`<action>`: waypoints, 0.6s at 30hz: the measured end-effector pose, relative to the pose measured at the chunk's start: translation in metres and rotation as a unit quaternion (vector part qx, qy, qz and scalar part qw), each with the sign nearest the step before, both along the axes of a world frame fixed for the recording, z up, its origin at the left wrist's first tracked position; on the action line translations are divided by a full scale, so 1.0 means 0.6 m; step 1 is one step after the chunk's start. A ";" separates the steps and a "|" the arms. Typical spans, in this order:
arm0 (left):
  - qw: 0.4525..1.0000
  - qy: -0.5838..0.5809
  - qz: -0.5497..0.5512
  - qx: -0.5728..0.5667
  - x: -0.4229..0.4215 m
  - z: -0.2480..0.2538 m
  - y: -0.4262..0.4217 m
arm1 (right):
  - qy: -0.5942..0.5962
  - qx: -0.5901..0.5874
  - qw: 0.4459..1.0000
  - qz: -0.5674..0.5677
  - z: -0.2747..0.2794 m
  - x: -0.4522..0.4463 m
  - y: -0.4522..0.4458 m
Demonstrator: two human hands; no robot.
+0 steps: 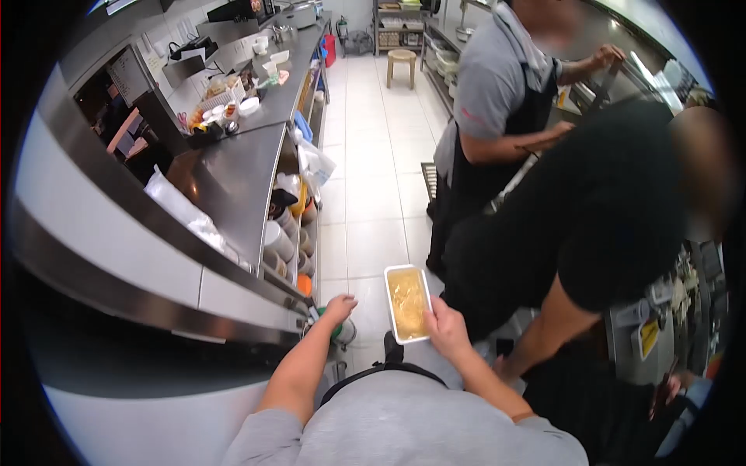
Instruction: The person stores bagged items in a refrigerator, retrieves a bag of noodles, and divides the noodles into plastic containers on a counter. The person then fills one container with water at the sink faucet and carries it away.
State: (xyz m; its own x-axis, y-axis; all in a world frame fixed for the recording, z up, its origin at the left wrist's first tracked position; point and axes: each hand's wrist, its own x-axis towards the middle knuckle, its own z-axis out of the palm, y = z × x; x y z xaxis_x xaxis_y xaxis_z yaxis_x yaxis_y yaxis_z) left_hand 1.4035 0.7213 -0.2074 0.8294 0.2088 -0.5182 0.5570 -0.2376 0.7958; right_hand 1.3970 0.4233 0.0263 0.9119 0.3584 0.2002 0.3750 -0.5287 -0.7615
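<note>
A white rectangular container [407, 304] with yellowish contents is held out over the tiled floor. My right hand [447, 328] grips its right side, the thumb at the rim. My left hand [340, 307] hangs to the left of the container, apart from it, near the shelves under the counter. Its fingers look loosely curled, and I cannot make out whether anything is between them. Below that hand, a round container with a green part [344, 332] is partly hidden.
A steel counter [233, 167] runs along the left, above shelves of jars [280, 241]. Close on my right, a person in black [575, 210] bends over. Behind, another person [493, 93] stands at the right-hand worktop. A stool [402, 57] stands far down the aisle.
</note>
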 end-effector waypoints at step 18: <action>0.984 0.168 0.033 -0.051 0.223 -0.054 0.168 | 0.009 -0.011 0.992 -0.125 0.054 0.338 0.084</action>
